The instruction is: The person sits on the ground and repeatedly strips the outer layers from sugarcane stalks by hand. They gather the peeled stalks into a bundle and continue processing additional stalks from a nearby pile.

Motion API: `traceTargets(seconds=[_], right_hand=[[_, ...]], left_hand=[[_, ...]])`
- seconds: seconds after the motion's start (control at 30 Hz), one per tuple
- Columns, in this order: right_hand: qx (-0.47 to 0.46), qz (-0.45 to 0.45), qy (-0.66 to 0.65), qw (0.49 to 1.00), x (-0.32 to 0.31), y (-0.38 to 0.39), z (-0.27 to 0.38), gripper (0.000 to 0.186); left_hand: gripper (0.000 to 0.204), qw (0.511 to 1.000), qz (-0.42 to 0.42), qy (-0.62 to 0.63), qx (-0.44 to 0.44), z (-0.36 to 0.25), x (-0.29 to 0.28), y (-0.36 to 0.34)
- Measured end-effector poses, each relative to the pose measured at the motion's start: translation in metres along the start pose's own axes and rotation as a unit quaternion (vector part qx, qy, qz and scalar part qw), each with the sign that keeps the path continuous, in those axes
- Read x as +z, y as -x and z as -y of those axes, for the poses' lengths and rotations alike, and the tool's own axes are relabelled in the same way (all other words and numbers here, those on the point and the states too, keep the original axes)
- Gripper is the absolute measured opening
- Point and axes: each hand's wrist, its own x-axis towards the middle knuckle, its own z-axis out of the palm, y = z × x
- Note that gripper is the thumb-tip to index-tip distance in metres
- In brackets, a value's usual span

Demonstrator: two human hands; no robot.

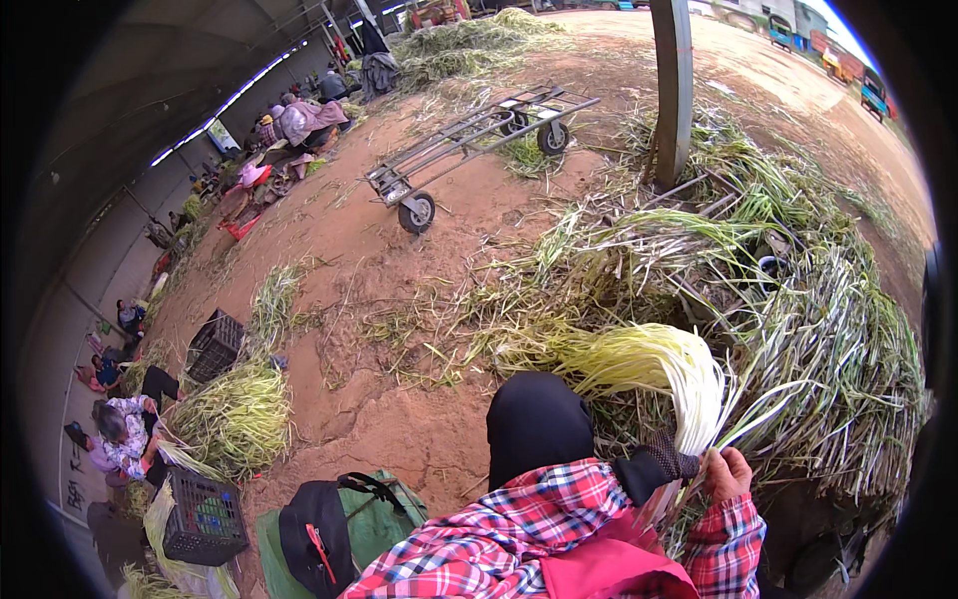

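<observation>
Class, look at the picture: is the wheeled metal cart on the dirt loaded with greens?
No, the cart is bare, with loose greens only on the ground around it.

Daylight is soft and even, entering from the open yard at the upper right; the bare reddish dirt floor point(399, 290) is evenly lit with no hard shadows. The long corrugated roof point(170, 70) at the upper left is dark, broken by a thin bright strip of glare along its edge. The far upper right corner is slightly overexposed. Fisheye distortion is strong: the grey steel post point(674, 90) bows, and a black vignette rings the frame. Focus is sharp at centre; the pale green leaf bundle point(669, 374) shows mild softness, and detail smears toward the rim.
</observation>
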Motion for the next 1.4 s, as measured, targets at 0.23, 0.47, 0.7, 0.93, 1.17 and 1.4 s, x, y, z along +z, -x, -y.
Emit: traceTargets(seconds=[0.23, 0.47, 0.7, 0.93, 1.17, 1.4], right_hand=[[-0.027, -0.066, -0.075, 0.995, 0.005, 0.0, -0.022, 0.014], [-0.064, -0.154, -0.077, 0.983, -0.019, -0.009, -0.013, 0.01], [-0.19, -0.427, -0.094, 0.879, -0.213, -0.03, 0.036, 0.01], [-0.231, -0.116, 0.244, 0.935, -0.082, -0.033, 0.004, 0.015], [-0.204, -0.018, 0.101, 0.974, 0.005, -0.029, 0.001, 0.016], [0.013, 0.232, 0.056, 0.971, -0.008, 0.014, -0.01, 0.052]], left_hand=[[0.019, 0.999, 0.012, -0.03, -0.032, 0.022, -0.009, -0.002], [0.039, 0.999, 0.011, 0.009, -0.04, 0.011, -0.003, -0.003], [0.042, 0.999, 0.008, 0.034, -0.028, 0.004, 0.002, -0.006], [0.045, 0.998, 0.001, 0.053, -0.025, 0.0, 0.008, -0.004], [0.049, 0.997, -0.016, 0.075, -0.005, -0.008, 0.008, 0.001], [0.052, 0.996, -0.029, 0.083, 0.004, -0.016, -0.001, 0.01]])
